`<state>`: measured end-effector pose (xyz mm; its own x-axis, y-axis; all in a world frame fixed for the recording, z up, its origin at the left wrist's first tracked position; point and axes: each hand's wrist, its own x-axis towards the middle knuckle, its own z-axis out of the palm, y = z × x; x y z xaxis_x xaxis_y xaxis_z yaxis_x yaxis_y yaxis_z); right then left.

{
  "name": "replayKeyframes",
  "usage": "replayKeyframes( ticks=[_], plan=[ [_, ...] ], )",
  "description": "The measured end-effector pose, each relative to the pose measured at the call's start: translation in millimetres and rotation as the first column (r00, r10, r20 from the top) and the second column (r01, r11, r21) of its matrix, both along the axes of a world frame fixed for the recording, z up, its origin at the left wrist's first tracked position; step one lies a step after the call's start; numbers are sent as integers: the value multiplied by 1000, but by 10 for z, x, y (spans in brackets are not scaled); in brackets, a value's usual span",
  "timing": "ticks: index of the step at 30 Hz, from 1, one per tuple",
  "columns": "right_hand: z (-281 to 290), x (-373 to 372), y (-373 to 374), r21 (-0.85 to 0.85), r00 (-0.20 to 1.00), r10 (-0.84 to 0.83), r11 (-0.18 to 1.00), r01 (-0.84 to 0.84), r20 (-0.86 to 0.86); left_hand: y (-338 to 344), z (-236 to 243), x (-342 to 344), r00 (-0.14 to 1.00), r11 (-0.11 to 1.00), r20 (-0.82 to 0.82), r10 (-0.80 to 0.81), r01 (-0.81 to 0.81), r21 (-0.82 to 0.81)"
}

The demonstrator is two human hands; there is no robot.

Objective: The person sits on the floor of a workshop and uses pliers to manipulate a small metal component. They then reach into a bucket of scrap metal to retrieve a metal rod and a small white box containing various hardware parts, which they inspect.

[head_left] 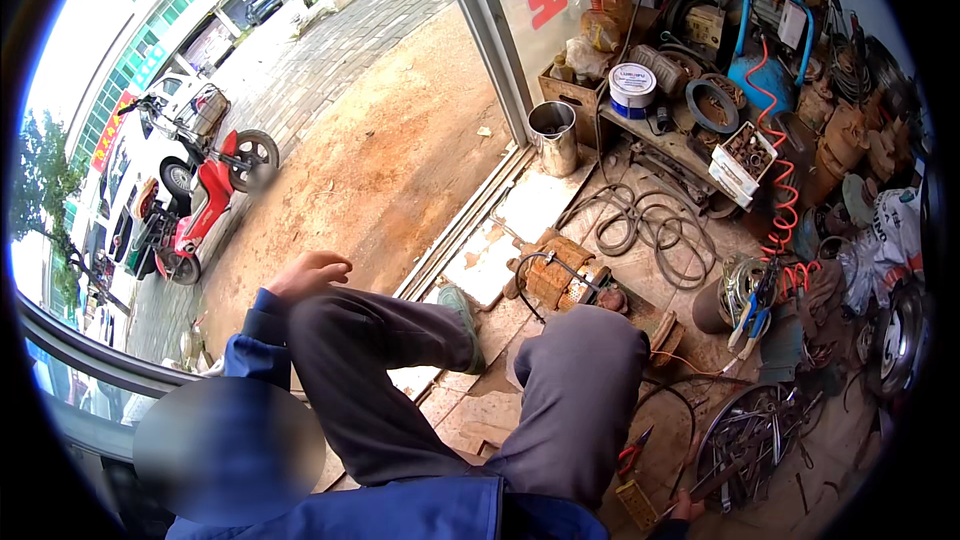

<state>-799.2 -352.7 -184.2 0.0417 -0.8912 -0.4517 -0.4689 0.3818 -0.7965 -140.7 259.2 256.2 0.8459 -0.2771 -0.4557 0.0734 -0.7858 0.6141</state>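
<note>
My left hand (pixel 312 274) hangs loosely curved beside my raised left knee, fingers slightly apart and holding nothing. My right hand (pixel 686 506) is low at the lower right, mostly hidden, its fingers around something I cannot make out, beside a pan of metal tools (pixel 750 440). Red-handled pliers (pixel 630 457) and a yellow block (pixel 636 502) lie near it on the floor. In front of my knees sits a rusty cylindrical motor (pixel 555 270) with a black cable over it. Blue-handled cutters (pixel 752 315) rest by a bucket with coiled wire at the right.
An open doorway with a metal track (pixel 440 250) leads to dirt ground and a red scooter (pixel 205 205). A steel pot (pixel 553 155), coiled hose (pixel 640 230), cluttered bench, blue tank (pixel 752 78) with red coil, sacks and a wheel (pixel 890 350) crowd the right side.
</note>
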Motion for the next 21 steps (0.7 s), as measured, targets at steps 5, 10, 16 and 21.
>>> replayKeyframes(
  ticks=[5, 10, 16, 21],
  plan=[
    [159, 158, 38, 115, 988, 106, 986, -119, 113, 138, 71, -57, 998, 998, -8, 56, -56, 24],
    [1162, 636, 226, 361, 959, -185, 927, 97, 216, -158, 163, 141, 996, 996, 33, -86, 86, 10],
    [2093, 996, -291, 615, 669, -490, 786, 62, 559, 254, -64, 53, 991, 992, -87, 103, -109, -68],
    [2638, 904, -748, 552, 624, -497, 825, 123, 603, 503, -255, 520, 990, 987, -107, 96, -109, -122]
  ],
)
